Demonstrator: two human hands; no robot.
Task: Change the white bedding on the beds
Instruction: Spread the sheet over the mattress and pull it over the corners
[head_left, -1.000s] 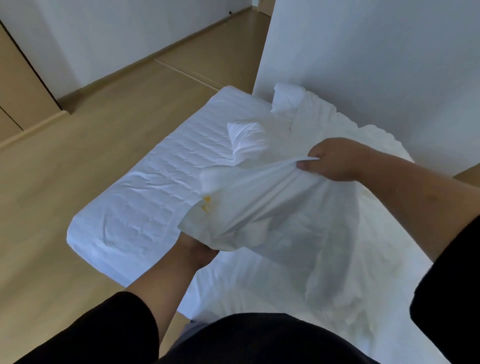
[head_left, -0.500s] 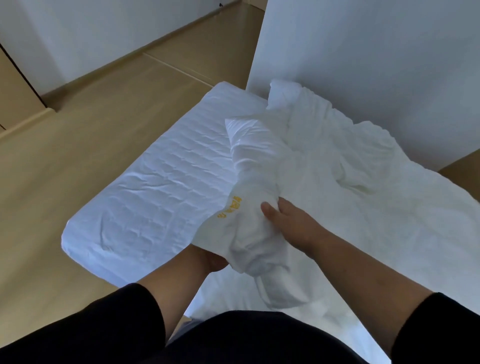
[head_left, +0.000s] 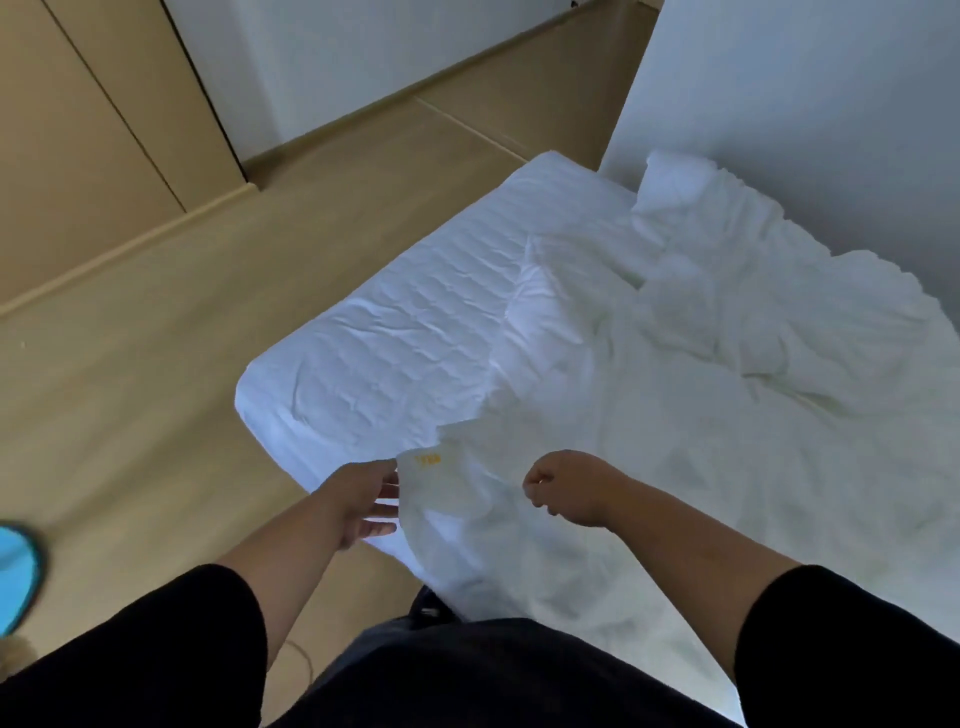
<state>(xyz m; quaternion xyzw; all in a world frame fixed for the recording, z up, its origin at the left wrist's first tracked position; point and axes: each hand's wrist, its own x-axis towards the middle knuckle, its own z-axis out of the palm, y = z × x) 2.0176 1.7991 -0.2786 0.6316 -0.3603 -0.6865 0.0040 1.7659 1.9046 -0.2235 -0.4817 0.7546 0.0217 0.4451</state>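
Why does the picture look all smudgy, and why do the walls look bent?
In the head view, the blue thing at the left edge and the yellow label on the sheet are smeared by motion; the wide lens bends the floor lines and walls; the light is dim and bluish.

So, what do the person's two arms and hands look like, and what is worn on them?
Both arms wear black sleeves pushed up toward the elbows, so the forearms are bare. The left hand and the right hand are bare too: no gloves, and no watch or bracelet shows on either wrist. The picture is too blurred to tell whether any ring is worn.
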